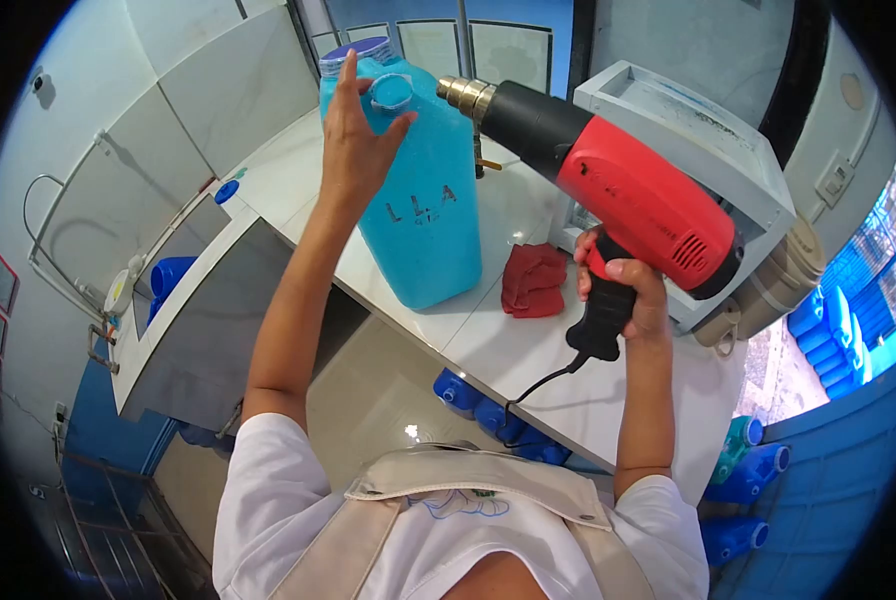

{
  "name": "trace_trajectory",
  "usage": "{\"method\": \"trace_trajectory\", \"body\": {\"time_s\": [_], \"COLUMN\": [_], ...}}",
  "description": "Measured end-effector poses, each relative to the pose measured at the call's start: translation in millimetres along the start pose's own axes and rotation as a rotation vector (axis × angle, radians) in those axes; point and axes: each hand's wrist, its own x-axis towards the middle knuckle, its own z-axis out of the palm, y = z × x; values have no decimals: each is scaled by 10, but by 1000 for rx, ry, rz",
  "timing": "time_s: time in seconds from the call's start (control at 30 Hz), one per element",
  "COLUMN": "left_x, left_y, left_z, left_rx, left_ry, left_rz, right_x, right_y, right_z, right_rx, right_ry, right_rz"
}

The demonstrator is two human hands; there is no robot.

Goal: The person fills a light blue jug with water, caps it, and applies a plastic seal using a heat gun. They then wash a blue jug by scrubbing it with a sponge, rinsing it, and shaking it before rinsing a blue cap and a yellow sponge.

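Observation:
A tall blue-green plastic container (423, 215) stands upright on the white tiled counter, with dark lettering on its side. At its top are a purple cap and a smaller blue spout cap (392, 92) with a clear wrap round it. My left hand (358, 130) is at the spout cap, fingers spread on either side of it. In my right hand (623, 285) is a red and black heat gun (638, 185), gripped by its black handle. Its metal nozzle points left at the container's top, close to the spout cap. A folded red cloth (534, 281) lies on the counter between container and right hand.
A white shelf unit (688, 120) stands at the back right, beside a beige container (773, 275). Blue containers (458, 390) sit under the counter's front edge, others at the lower right. The gun's black cord hangs over the edge. A sink cabinet (208, 310) is at left.

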Motion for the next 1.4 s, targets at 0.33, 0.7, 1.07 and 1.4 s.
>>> {"method": "trace_trajectory", "body": {"time_s": [0.33, 0.7, 1.07, 1.4], "left_x": [-151, -207, -429, -272], "left_y": [-12, 81, 97, 185], "left_z": [85, 122, 17, -275], "left_rx": [221, 318, 271, 33], "left_ry": [153, 210, 177, 171], "left_rz": [-49, -86, 5, -98], "right_x": [93, 190, -49, 155], "right_y": [14, -349, -282, -173], "right_z": [142, 530, 468, 289], "right_rx": [-1, -81, -184, 52], "right_ry": [29, 32, 80, -3], "right_rz": [103, 46, 70, 96]}}
